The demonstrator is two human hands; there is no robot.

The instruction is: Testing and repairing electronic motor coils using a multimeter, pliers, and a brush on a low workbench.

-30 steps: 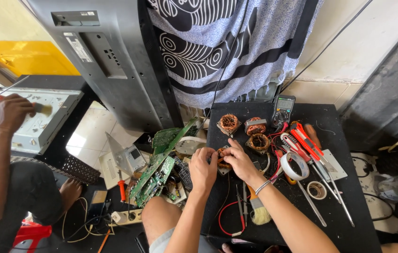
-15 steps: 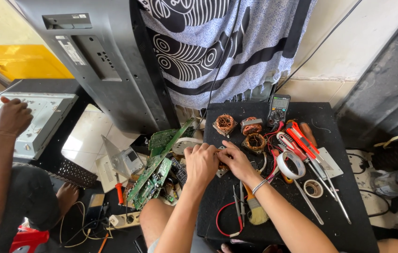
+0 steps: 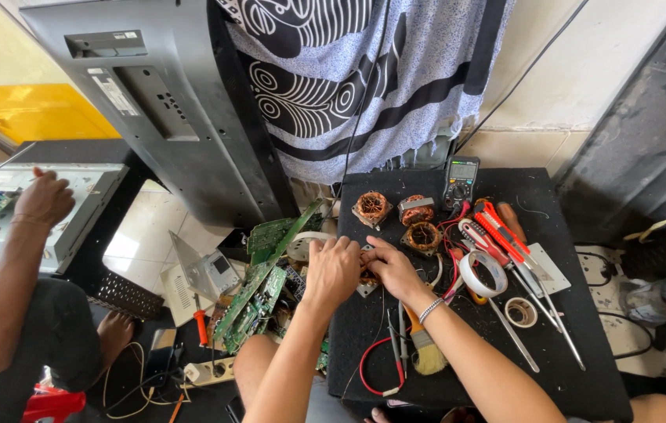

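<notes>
Head view, looking down on a black work table point(image 3: 552, 368). Left hand point(image 3: 333, 270) and right hand point(image 3: 392, 266) meet at the table's near-left part, knuckles up, fingers curled together onto a small copper-wound coil on a metal plate point(image 3: 366, 280); most of it is hidden beneath the fingers, so the exact pinch points cannot be made out, but both hands are closed on it and touching each other. A bracelet point(image 3: 429, 310) sits on the right wrist. Just beyond the hands, three more copper coils: one far-left point(image 3: 371, 207), one in a metal frame point(image 3: 415, 210), one nearer point(image 3: 425, 236). A multimeter point(image 3: 461, 177) lies at the far edge, its red leads trailing toward the hands. To the right: a roll of white tape point(image 3: 482, 274), red-handled cutters point(image 3: 497, 231), a smaller tape ring point(image 3: 520, 312). Near side of the hands: a paintbrush point(image 3: 425, 352) and a looped red wire point(image 3: 376, 372). Left of the table, green circuit boards point(image 3: 258, 294) lean in a pile by a flat-panel screen's grey back point(image 3: 168, 117). At the far left another person's hand point(image 3: 45, 200) rests on an opened chassis point(image 3: 4, 207), well apart from the table.
</notes>
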